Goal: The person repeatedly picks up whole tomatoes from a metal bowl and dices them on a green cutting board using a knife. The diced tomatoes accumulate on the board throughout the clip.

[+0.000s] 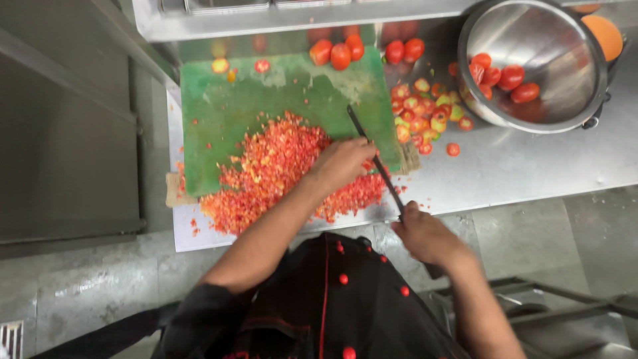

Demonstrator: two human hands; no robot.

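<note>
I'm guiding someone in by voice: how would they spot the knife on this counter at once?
Start at the green cutting board on the steel counter, heaped with chopped tomato. Along its right edge runs the knife, a thin dark blade slanting from the board down to the right hand, with the left hand beside it. It is the only long, dark, straight thing among red pieces.

Single head-worn view, looking steeply down past own chest onto bench [518, 166], chopping board [219, 113] close below; no second view.
</note>
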